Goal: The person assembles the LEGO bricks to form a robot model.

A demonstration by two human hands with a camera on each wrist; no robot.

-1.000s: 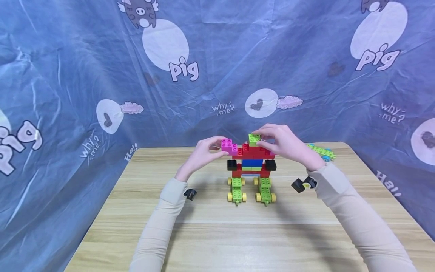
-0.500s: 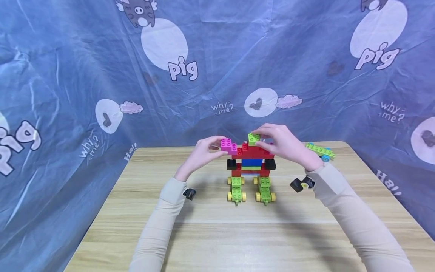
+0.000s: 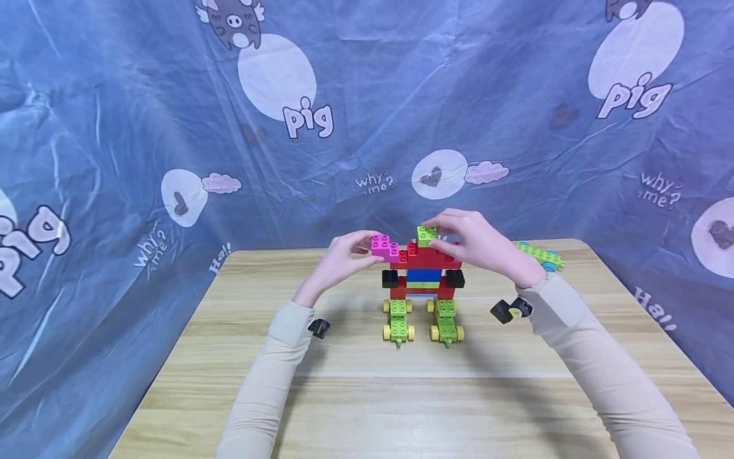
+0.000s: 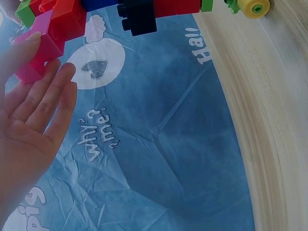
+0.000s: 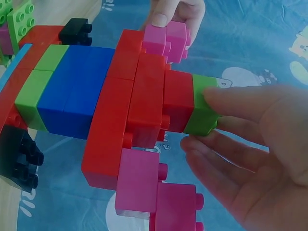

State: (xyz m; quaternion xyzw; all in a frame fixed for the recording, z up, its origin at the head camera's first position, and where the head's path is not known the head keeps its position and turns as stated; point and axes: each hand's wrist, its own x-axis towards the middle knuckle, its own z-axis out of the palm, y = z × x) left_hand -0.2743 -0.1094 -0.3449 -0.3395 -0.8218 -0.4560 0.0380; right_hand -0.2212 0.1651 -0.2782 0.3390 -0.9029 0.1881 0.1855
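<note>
A brick figure stands on the table, with red bricks point(image 3: 423, 257) across its top and blue bricks point(image 3: 424, 275) below them. My left hand point(image 3: 343, 261) pinches the pink bricks point(image 3: 381, 245) at the figure's upper left between thumb and fingers. At the very top, my right hand point(image 3: 474, 241) grips a light green brick point(image 5: 204, 106), which sits against a red one. More pink bricks point(image 5: 175, 207) on the right side are mostly hidden by that hand in the head view. Black bricks point(image 3: 390, 278) jut out at both sides. Two green wheeled bases point(image 3: 398, 324) with yellow wheels carry the figure.
Behind the right wrist, a green wheeled base point(image 3: 541, 255) with blue wheels lies at the table's back right. The wooden table point(image 3: 367, 408) ends at a blue printed cloth point(image 3: 355, 140) hanging behind and at the sides. Each wrist wears a small black camera point(image 3: 319, 328).
</note>
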